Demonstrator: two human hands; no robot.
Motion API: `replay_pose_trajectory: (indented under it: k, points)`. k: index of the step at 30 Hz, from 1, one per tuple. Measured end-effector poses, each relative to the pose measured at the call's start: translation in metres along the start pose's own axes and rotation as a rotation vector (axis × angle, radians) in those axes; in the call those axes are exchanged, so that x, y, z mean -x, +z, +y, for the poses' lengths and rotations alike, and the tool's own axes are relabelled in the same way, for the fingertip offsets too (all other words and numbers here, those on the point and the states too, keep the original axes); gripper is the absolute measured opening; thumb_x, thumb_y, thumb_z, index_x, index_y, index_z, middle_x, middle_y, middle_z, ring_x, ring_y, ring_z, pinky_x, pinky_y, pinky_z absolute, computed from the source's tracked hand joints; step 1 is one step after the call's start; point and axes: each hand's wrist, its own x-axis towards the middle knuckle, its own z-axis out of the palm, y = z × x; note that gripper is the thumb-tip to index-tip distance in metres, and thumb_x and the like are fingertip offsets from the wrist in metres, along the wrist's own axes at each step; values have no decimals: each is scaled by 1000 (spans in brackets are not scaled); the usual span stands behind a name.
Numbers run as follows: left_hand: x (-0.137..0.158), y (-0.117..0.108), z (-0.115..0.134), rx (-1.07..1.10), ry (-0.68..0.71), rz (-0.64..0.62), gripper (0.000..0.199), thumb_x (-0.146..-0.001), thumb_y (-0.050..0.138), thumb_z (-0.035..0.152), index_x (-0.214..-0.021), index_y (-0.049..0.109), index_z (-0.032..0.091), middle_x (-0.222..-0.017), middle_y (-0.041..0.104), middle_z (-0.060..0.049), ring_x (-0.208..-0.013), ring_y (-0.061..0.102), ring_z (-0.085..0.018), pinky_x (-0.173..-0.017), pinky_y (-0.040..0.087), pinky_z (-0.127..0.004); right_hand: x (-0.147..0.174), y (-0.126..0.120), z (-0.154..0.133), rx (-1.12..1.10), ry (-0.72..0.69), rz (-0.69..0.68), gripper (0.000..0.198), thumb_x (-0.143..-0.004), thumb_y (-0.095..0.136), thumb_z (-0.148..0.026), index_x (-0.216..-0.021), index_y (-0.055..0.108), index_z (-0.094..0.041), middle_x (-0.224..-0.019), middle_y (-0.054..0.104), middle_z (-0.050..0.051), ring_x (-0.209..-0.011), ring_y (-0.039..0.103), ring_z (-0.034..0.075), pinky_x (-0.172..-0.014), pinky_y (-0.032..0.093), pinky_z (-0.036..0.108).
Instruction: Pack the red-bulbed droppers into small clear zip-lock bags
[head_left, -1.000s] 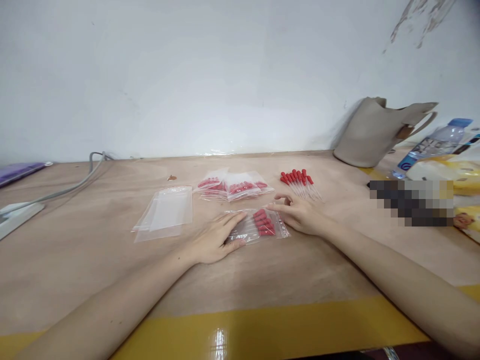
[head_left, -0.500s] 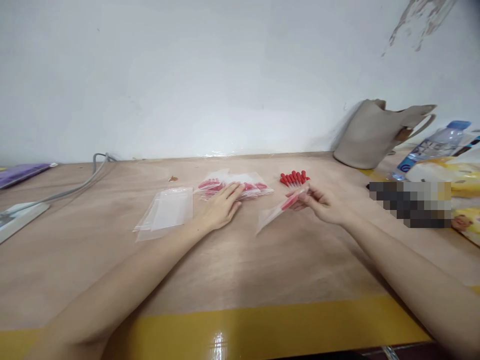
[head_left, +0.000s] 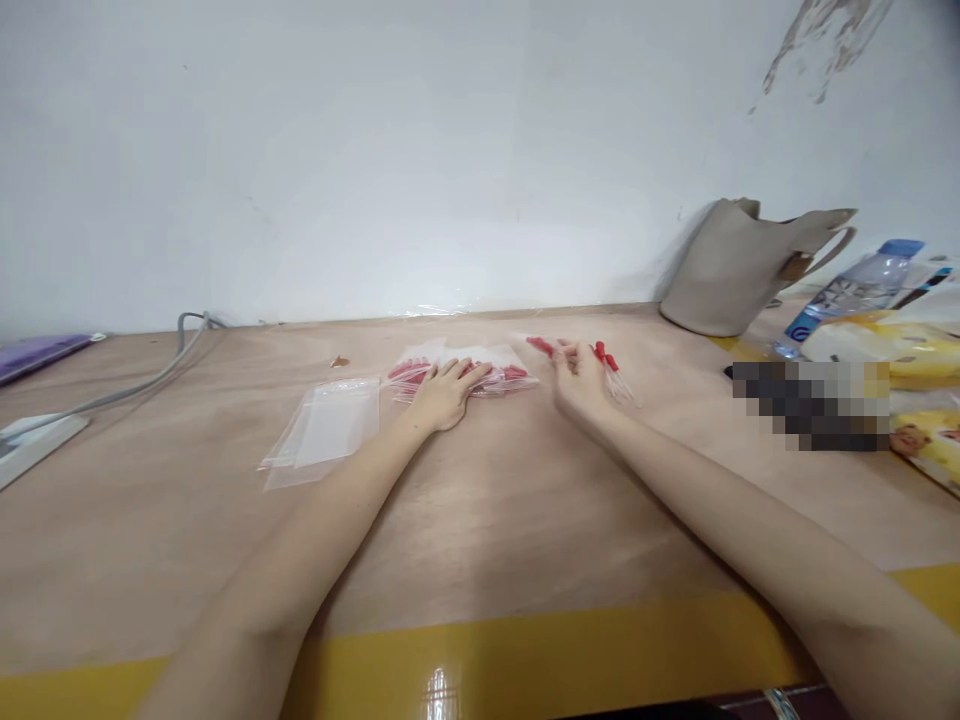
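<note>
My left hand [head_left: 444,392] lies flat with fingers stretched out over a pile of small clear plastic bags [head_left: 517,376] that hold red pieces. To the right of that pile, my right hand [head_left: 581,378] pinches a small plastic bag [head_left: 537,345] with red contents, its far end pointing left. Partly hidden behind the right hand are several red-headed sticks [head_left: 612,364] with thin pale stems. Left of my left forearm, a stack of flat clear bags [head_left: 337,425] rests on the table.
A grey cable [head_left: 150,385] runs to a white power strip [head_left: 45,440] on the left, near a purple packet [head_left: 45,355]. On the right stand a beige jug-shaped container [head_left: 720,270], a water bottle [head_left: 847,295] and yellow packages [head_left: 900,345]. A wall [head_left: 375,170] closes off the back.
My right hand has moved left and away from me with its bag, toward the pile, and now covers part of the red-headed sticks. My left hand stays on the pile.
</note>
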Motion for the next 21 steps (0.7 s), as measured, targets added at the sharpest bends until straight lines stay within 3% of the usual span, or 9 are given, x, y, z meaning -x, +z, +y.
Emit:
replay_pose_trajectory:
  k: [6, 12, 17, 19, 21]
  points:
    - [2, 3, -7, -7, -36, 16, 45, -94, 30, 17, -136, 36, 30, -136, 43, -9, -125, 39, -25, -96, 33, -50, -2, 37, 0, 228, -27, -185, 7, -85, 43, -25, -80, 46, -20, -100, 63, 11, -93, 60, 22, -84, 44, 38]
    - [11, 1, -25, -34, -76, 78, 43, -93, 32, 19, -133, 44, 26, -132, 46, -12, -123, 40, -27, -97, 32, -48, 1, 54, -4, 228, -222, -338, 10, -81, 46, -17, -88, 53, -19, -113, 58, 8, -105, 55, 17, -89, 42, 33]
    - [26, -8, -17, -79, -59, 162, 42, -93, 33, 24, -134, 43, 19, -132, 45, -13, -128, 33, -26, -104, 25, -41, 19, 37, -20, 488, -273, -227, 34, -77, 55, -45, -100, 63, -21, -127, 47, 12, -104, 54, 25, -83, 44, 37]
    - [39, -17, -10, -127, -41, 223, 42, -92, 35, 26, -132, 46, 17, -131, 47, -13, -127, 35, -27, -105, 25, -42, 18, 22, -24, 608, -291, -174, 39, -81, 47, -50, -97, 66, -20, -119, 52, 12, -98, 55, 25, -79, 43, 37]
    - [58, -27, -7, -177, -71, 245, 44, -91, 35, 29, -132, 44, 14, -132, 46, -15, -126, 36, -29, -104, 25, -43, 10, 6, -22, 741, -285, -123, 39, -85, 41, -44, -87, 68, -17, -100, 60, 13, -95, 55, 27, -78, 42, 37]
